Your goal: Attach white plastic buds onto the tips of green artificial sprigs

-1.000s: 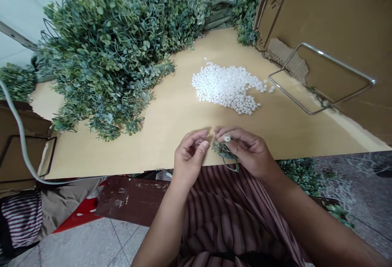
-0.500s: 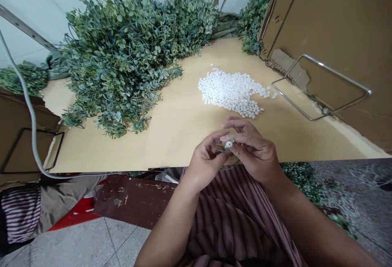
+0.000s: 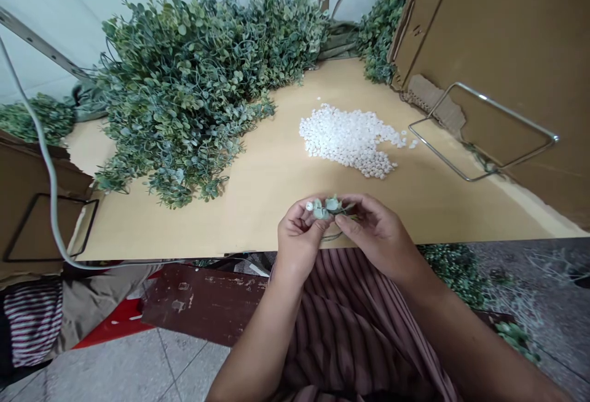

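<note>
Both hands meet over the near edge of the tan table (image 3: pixel 276 181). My left hand (image 3: pixel 299 242) is closed, pinching a small artificial leaf sprig (image 3: pixel 328 206) with pale green leaves and a white piece at its left end. My right hand (image 3: pixel 375 236) is closed on the same sprig's right part, thumb and forefinger pressed on its stem. A thin green stem loops down below the fingers. A heap of small white plastic pieces (image 3: pixel 353 137) lies on the table beyond the hands.
A big heap of artificial green foliage (image 3: pixel 188 88) covers the table's back left. A cardboard box (image 3: pixel 502 51) with a metal wire frame (image 3: pixel 479 131) stands at the right. A grey cable (image 3: pixel 41 162) and another box are at the left. More foliage lies on the floor at right.
The hands came together on the sprig and turned it, so its leaves now stick up between the fingers. The view shifted slightly at first, then held.
</note>
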A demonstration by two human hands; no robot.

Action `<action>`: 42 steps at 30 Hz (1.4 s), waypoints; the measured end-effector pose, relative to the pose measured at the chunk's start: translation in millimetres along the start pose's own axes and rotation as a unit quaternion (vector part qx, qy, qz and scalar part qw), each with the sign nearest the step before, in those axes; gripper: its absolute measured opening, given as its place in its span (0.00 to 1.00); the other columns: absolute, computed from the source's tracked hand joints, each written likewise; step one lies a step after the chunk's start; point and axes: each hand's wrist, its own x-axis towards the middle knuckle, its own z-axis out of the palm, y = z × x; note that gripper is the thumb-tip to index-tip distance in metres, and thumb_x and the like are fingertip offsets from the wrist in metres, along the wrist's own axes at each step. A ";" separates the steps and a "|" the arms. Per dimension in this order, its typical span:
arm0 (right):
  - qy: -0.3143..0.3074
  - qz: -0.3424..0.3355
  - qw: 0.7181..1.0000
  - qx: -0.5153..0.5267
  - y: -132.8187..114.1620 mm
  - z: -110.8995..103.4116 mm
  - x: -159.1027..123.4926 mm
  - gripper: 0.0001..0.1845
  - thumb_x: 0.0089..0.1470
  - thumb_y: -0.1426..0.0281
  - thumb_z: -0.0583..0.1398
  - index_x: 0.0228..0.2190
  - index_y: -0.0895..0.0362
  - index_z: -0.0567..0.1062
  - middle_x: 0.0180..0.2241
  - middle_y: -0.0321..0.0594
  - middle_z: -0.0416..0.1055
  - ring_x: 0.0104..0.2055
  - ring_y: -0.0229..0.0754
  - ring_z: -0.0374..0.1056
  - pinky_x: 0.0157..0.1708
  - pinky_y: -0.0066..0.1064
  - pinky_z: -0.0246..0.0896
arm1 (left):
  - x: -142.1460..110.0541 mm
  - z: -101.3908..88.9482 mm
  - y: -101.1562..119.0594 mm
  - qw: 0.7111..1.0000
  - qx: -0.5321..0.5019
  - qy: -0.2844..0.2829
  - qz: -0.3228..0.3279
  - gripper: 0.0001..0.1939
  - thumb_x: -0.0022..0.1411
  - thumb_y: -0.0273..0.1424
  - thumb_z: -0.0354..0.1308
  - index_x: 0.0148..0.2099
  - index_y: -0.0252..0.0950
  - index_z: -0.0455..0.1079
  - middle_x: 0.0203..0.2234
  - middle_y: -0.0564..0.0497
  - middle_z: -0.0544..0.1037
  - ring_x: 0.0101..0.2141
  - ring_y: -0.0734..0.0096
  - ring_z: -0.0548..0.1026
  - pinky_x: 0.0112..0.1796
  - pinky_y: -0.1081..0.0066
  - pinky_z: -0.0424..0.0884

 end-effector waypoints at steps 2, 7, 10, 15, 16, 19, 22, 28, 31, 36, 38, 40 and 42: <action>0.026 0.003 1.000 0.008 -0.4 -0.2 3.0 0.08 0.45 0.67 0.64 0.30 0.56 0.73 0.28 0.36 0.73 0.30 0.36 0.68 0.31 0.27 0.66 | -0.8 -1.6 -0.5 1.000 0.015 0.017 0.003 0.16 0.36 0.32 0.72 0.28 0.34 0.71 0.21 0.57 0.77 0.23 0.81 0.73 0.28 0.80 0.70; 0.127 0.037 0.985 0.111 3.3 -1.4 10.3 0.07 0.37 0.71 0.65 0.23 0.55 0.71 0.23 0.31 0.68 0.25 0.31 0.63 0.26 0.22 0.61 | -0.4 -4.8 -0.2 0.999 0.035 0.027 0.004 0.16 0.41 0.34 0.69 0.30 0.34 0.69 0.27 0.52 0.79 0.21 0.79 0.72 0.23 0.78 0.67; 0.139 0.068 0.974 0.163 5.9 -0.7 12.1 0.09 0.35 0.70 0.66 0.24 0.56 0.73 0.24 0.31 0.69 0.26 0.31 0.64 0.28 0.23 0.61 | 0.3 -3.8 1.1 0.999 0.034 0.008 -0.015 0.16 0.43 0.35 0.68 0.32 0.34 0.67 0.32 0.51 0.79 0.22 0.79 0.73 0.24 0.77 0.68; 0.114 0.053 0.984 0.127 6.3 -3.4 13.1 0.08 0.38 0.70 0.65 0.26 0.55 0.75 0.24 0.32 0.70 0.26 0.32 0.64 0.27 0.23 0.60 | -5.0 -10.3 7.5 0.993 0.103 -0.046 -0.033 0.17 0.48 0.37 0.65 0.37 0.36 0.65 0.34 0.50 0.75 0.26 0.77 0.73 0.29 0.73 0.70; 0.117 0.045 0.985 0.116 5.8 -4.3 13.6 0.07 0.38 0.70 0.65 0.26 0.55 0.74 0.24 0.32 0.70 0.26 0.32 0.63 0.26 0.23 0.59 | -7.9 -13.0 9.6 0.989 0.141 -0.036 -0.001 0.17 0.49 0.37 0.64 0.39 0.36 0.65 0.33 0.51 0.74 0.26 0.77 0.72 0.29 0.73 0.69; 0.139 0.023 0.986 0.086 3.0 -5.4 15.4 0.06 0.39 0.70 0.65 0.24 0.55 0.72 0.23 0.31 0.69 0.25 0.31 0.62 0.25 0.22 0.59 | -18.5 -18.3 15.7 0.938 0.292 0.025 0.188 0.12 0.53 0.30 0.61 0.40 0.37 0.65 0.30 0.53 0.70 0.28 0.77 0.69 0.30 0.74 0.68; 0.140 0.021 0.987 0.079 -0.8 -3.1 16.7 0.09 0.38 0.69 0.66 0.23 0.56 0.71 0.23 0.31 0.68 0.26 0.31 0.63 0.26 0.22 0.60 | -24.7 -14.5 16.9 0.840 0.432 -0.041 0.326 0.11 0.55 0.25 0.59 0.42 0.37 0.68 0.34 0.50 0.71 0.35 0.72 0.70 0.36 0.72 0.68; 0.093 0.053 0.987 0.122 -4.3 -1.4 13.9 0.16 0.35 0.63 0.69 0.24 0.55 0.70 0.24 0.30 0.69 0.26 0.32 0.65 0.28 0.25 0.63 | -7.3 -6.6 1.5 0.802 0.510 -0.126 0.285 0.08 0.58 0.24 0.54 0.38 0.36 0.72 0.31 0.48 0.78 0.34 0.67 0.74 0.37 0.67 0.68; 0.051 0.081 0.982 0.164 -2.9 -4.9 12.6 0.19 0.31 0.61 0.71 0.25 0.55 0.70 0.25 0.31 0.70 0.27 0.33 0.65 0.30 0.26 0.64 | -0.4 -9.2 -2.8 0.869 0.437 -0.100 0.212 0.06 0.57 0.26 0.54 0.31 0.36 0.72 0.25 0.50 0.77 0.29 0.71 0.73 0.33 0.71 0.68; 0.044 0.092 0.973 0.206 -2.4 -6.3 13.4 0.18 0.31 0.62 0.71 0.23 0.54 0.72 0.24 0.30 0.71 0.27 0.32 0.66 0.33 0.27 0.64 | -0.2 -8.8 0.1 0.961 0.262 -0.022 0.082 0.04 0.53 0.30 0.58 0.28 0.34 0.69 0.20 0.53 0.74 0.24 0.75 0.71 0.29 0.75 0.68; 0.058 0.089 0.970 0.219 -4.1 -6.1 14.7 0.17 0.31 0.63 0.72 0.22 0.54 0.72 0.25 0.30 0.71 0.28 0.33 0.67 0.33 0.27 0.65 | 0.6 -7.5 2.0 0.976 0.209 0.004 0.060 0.07 0.50 0.33 0.61 0.29 0.34 0.68 0.18 0.55 0.72 0.22 0.76 0.70 0.28 0.75 0.67; 0.075 0.083 0.966 0.235 -6.5 -7.2 16.4 0.16 0.31 0.63 0.71 0.21 0.53 0.71 0.26 0.31 0.72 0.29 0.35 0.68 0.35 0.29 0.66 | 2.0 -6.6 2.8 0.984 0.172 0.022 0.051 0.11 0.48 0.36 0.63 0.28 0.35 0.66 0.17 0.56 0.71 0.21 0.77 0.69 0.27 0.75 0.67; 0.086 0.083 0.960 0.251 -8.5 -9.6 18.0 0.15 0.31 0.63 0.71 0.21 0.53 0.71 0.26 0.32 0.73 0.30 0.36 0.69 0.36 0.31 0.67 | 2.3 -6.4 2.8 0.986 0.161 0.012 0.045 0.13 0.48 0.38 0.63 0.28 0.36 0.65 0.17 0.56 0.71 0.22 0.77 0.69 0.28 0.75 0.67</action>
